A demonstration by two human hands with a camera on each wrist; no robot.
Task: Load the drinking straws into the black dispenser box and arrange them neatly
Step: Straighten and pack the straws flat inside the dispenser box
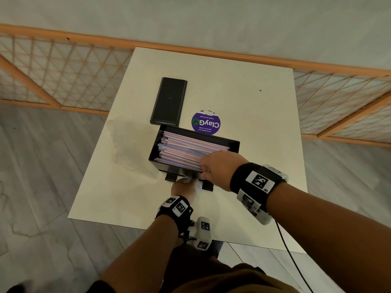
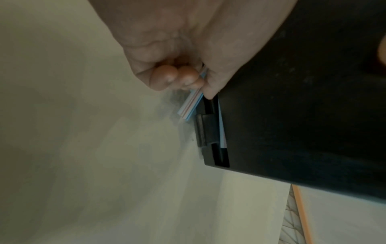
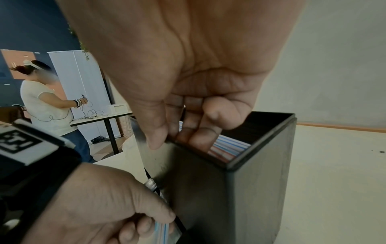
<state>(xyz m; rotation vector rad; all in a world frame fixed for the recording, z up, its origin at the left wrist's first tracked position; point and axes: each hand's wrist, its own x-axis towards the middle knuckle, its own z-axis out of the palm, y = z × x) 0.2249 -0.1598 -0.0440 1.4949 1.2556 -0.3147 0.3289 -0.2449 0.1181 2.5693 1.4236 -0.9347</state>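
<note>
The black dispenser box (image 1: 153,154) stands open on the white table (image 1: 254,123), filled with paper-wrapped pink and blue straws (image 1: 184,149). My right hand (image 1: 204,168) grips the box's near wall at its right end, thumb outside and fingers inside on the straws (image 3: 229,148). My left hand (image 1: 188,181) is low at the front slot between the two black feet and pinches a few wrapped straws (image 2: 191,104) against the box (image 2: 292,115). In the right wrist view the left hand (image 3: 146,219) holds them beside the box's front face (image 3: 208,198).
The box's black lid (image 1: 169,101) lies flat behind the box to the left. A round purple sticker (image 1: 206,123) is just behind it. A cable (image 1: 292,261) hangs from my right wrist. A wooden lattice screen (image 1: 63,75) borders the table. Another person (image 3: 48,102) stands far off.
</note>
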